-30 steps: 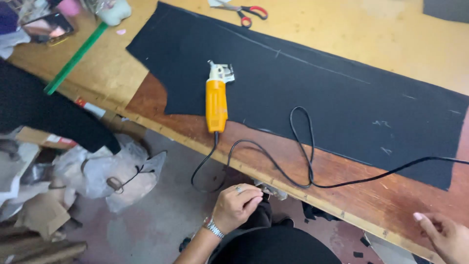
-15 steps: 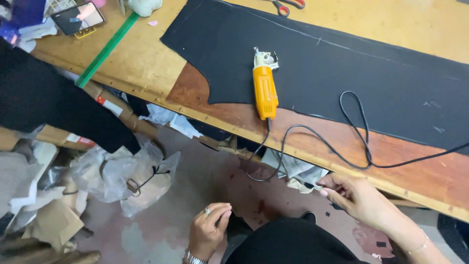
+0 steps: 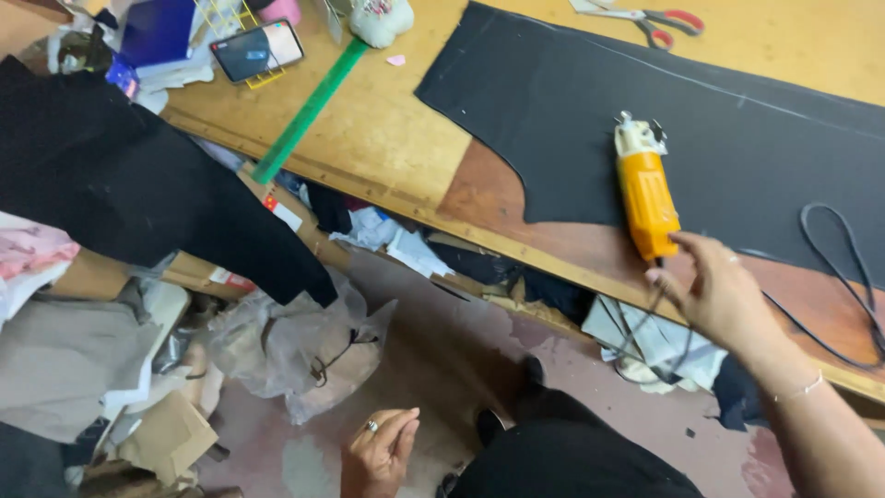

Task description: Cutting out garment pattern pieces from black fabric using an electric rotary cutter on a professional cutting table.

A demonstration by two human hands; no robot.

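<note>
Two bare hands show in the head view. The right hand (image 3: pixel 724 293) reaches over the near edge of the wooden worktop (image 3: pixel 387 138), its fingers (image 3: pixel 687 247) spread apart and curved, the tips just at the rear end of the yellow electric cutter (image 3: pixel 647 192); whether they touch it or the cord cannot be told, and nothing is clamped. The cutter lies flat on the worktop, its pale head resting on the black fabric piece (image 3: pixel 756 138) and its yellow body pointing toward the near edge. Its black cord (image 3: pixel 843 277) drops off the edge by the hand and loops back over the worktop to the right. The left hand (image 3: pixel 378 452) hangs low over the floor beside the person's dark-clothed knee, fingers loosely together and empty, a ring on one. Farther along the worktop lie a green ruler (image 3: pixel 309 111), red-handled scissors (image 3: pixel 659 20) and a phone (image 3: pixel 258 51). A crumpled clear plastic bag (image 3: pixel 304 346) sits on the floor.
</note>
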